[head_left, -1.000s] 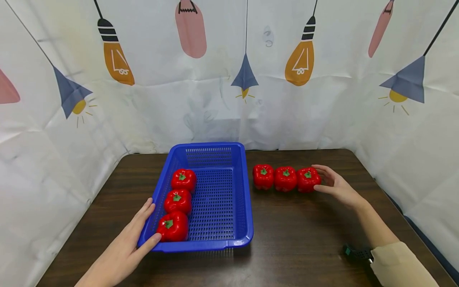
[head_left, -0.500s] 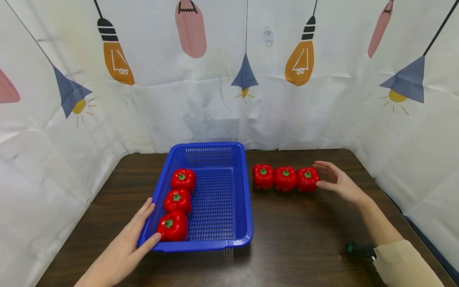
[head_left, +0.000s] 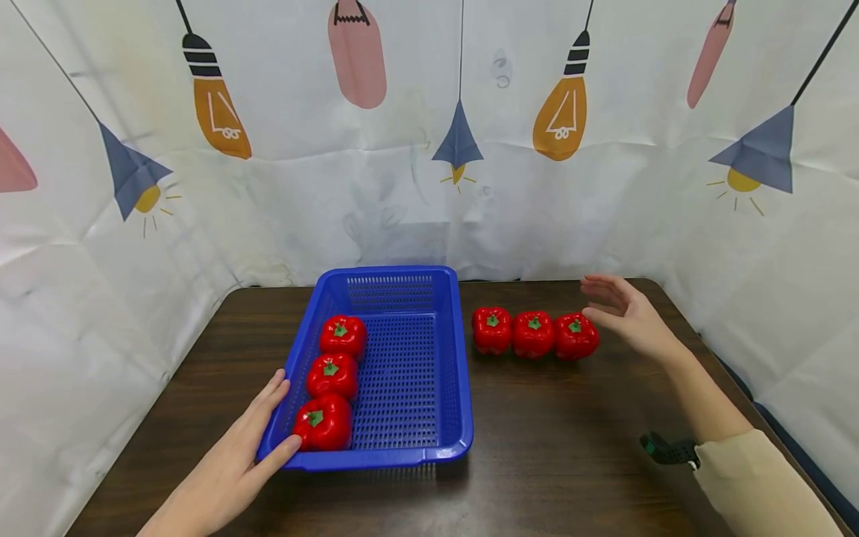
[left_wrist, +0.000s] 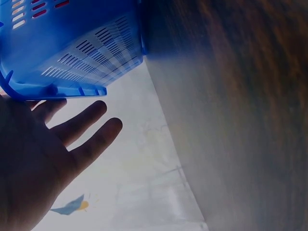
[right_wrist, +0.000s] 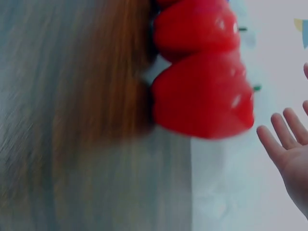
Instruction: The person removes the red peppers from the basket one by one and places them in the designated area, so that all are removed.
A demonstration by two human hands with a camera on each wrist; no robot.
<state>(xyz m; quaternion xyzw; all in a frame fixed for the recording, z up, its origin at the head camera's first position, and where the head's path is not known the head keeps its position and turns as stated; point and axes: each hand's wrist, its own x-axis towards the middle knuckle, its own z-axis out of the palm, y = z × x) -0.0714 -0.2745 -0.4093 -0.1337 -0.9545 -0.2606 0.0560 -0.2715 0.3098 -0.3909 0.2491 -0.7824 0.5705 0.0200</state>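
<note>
My left hand (head_left: pixel 231 455) rests at the near left corner of a blue plastic basket (head_left: pixel 463 388), thumb over the rim and straight fingers along the outer side. In the left wrist view these fingers (left_wrist: pixel 89 120) spread beside the basket wall (left_wrist: pixel 91 53). Three red bell peppers stand in a column inside, the nearest pepper (head_left: pixel 323 424) close to my thumb. My right hand (head_left: pixel 627 317) hovers with relaxed fingers just behind and right of the end pepper (head_left: pixel 576 337) in a row of three on the table. In the right wrist view, a gap separates the hand (right_wrist: pixel 291 154) from that pepper (right_wrist: pixel 202 96).
The dark wooden table (head_left: pixel 550 462) carries everything. A white curtain (head_left: pixel 396 201) printed with lamps and bulbs surrounds its back and sides. A dark strap (head_left: pixel 667 450) sits at my right wrist by a cream sleeve (head_left: pixel 758 485).
My right hand has come off the end pepper and risen up and away from it. The left hand, the basket and the peppers stay where they were.
</note>
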